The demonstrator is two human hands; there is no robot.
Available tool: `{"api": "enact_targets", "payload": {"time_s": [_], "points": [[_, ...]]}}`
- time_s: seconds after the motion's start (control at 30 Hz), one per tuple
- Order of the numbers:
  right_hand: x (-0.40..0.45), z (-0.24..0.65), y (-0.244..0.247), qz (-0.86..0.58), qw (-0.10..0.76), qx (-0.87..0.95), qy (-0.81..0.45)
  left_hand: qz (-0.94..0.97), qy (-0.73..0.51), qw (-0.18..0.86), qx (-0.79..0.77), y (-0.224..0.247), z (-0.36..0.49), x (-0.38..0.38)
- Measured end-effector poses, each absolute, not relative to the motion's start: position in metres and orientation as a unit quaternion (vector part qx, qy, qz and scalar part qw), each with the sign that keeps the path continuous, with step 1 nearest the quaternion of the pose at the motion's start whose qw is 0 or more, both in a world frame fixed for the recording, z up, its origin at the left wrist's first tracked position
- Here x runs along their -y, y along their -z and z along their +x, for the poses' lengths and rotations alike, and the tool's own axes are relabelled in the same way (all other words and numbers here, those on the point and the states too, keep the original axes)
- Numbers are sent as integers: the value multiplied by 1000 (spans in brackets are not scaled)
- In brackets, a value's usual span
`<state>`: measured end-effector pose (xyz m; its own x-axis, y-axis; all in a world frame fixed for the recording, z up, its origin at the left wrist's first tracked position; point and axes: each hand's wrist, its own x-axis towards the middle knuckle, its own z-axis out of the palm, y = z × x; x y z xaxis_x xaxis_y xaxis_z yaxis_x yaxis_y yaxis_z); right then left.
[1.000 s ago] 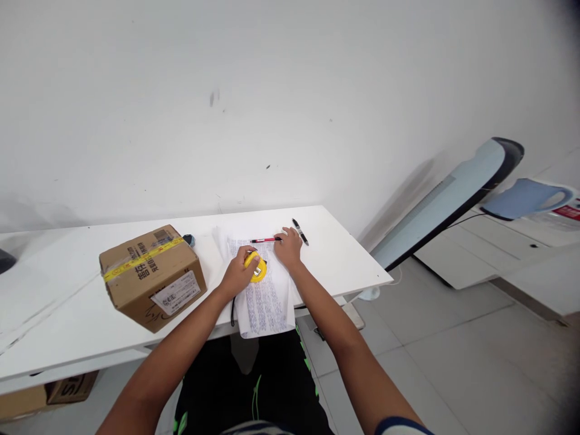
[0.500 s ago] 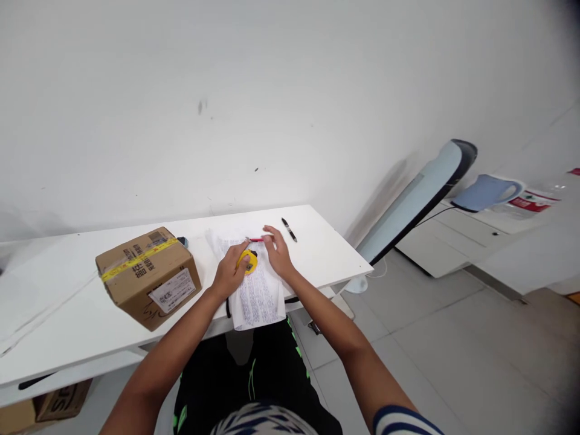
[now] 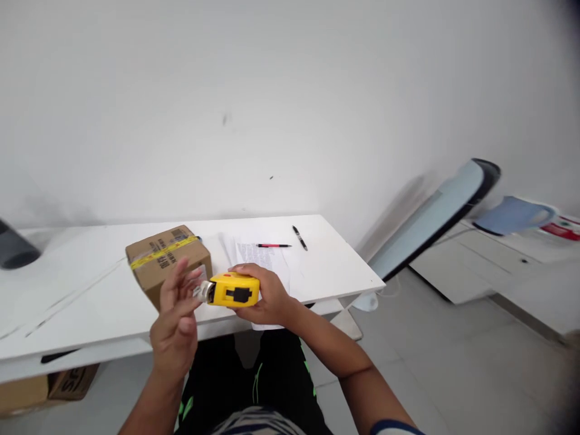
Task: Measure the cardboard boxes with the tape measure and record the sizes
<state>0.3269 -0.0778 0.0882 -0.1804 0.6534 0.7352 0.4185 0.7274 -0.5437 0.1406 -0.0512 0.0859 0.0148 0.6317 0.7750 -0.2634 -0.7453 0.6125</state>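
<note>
The yellow plastic tape measure is held up by the right hand; left hand grip on its silver metal tip cannot be told. Steady support is presumably required.

Yellow tape measure, yellow-banded brown box

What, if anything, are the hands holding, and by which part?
The right hand holds the yellow tape measure by the end opposite its metal tip. The left hand is at that tip; whether it grips cannot be told.
</note>
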Motion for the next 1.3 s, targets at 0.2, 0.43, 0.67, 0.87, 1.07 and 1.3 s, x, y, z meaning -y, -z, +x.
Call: {"api": "enact_targets", "payload": {"time_s": [0.2, 0.43, 0.67, 0.87, 1.07, 1.3], "points": [[70, 300, -103, -249, 466, 841, -119, 509, -590, 532, -332, -90, 84, 87], [48, 303, -136, -264, 380, 867, -185, 495, -596, 501, -385, -110, 58, 78], [-11, 370, -153, -417, 452, 764, -194, 444, -630, 470, -429, -122, 6, 7], [-60, 362, -138, -482, 403, 738, -247, 586, -412, 382, -583, -119, 4, -29], [-51, 312, -129, -472, 412, 750, -212, 571, -418, 355, -611, -112, 22, -47], [-38, 313, -121, -486, 416, 739, -214, 414, -550, 448, -570, -93, 38, -55]]}}
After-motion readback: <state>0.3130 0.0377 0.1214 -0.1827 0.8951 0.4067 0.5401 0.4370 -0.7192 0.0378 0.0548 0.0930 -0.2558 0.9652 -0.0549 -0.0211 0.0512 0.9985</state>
